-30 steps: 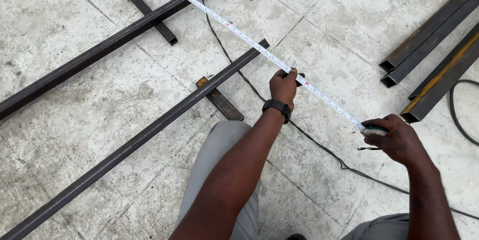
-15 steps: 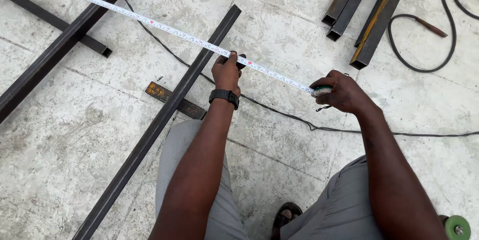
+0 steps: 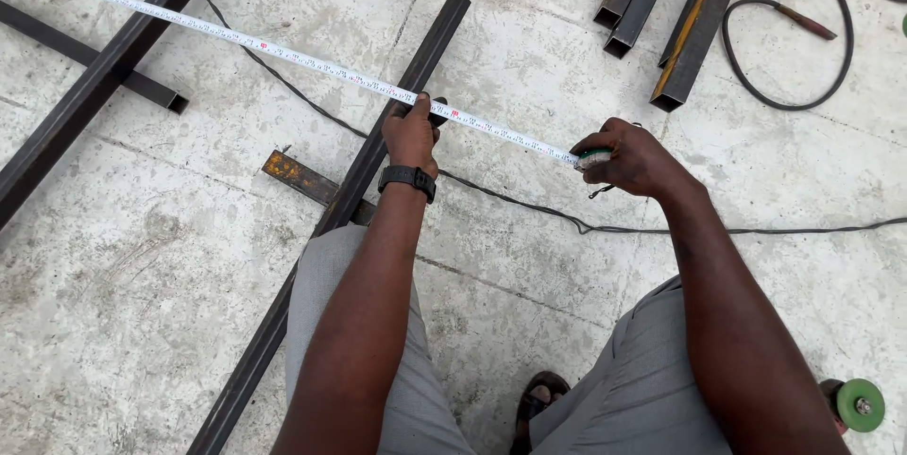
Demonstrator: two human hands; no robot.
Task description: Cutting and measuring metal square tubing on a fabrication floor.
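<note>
A: Where is the tape?

B: The tape (image 3: 283, 51) is stretched across the concrete floor (image 3: 142, 257), from the far left corner toward the right hand. It passes over two dark steel tubes.

A: What does the left hand do?

B: The left hand (image 3: 412, 134) presses the tape down on the long tube (image 3: 378, 157), thumb on top, fingers closed over the blade. This tube runs from the near edge of the floor to the far edge.

A: And the right hand?

B: The right hand (image 3: 631, 158) is closed around the tape case (image 3: 593, 158), just above the floor and right of the tube. Only a small green part of the case shows.

A: Other things?

B: A thin cable (image 3: 529, 205) lies under the tape. More tubes (image 3: 661, 11) lie at the far right, beside a hose (image 3: 784, 49). A green disc (image 3: 861, 405) is at the near right corner.
</note>
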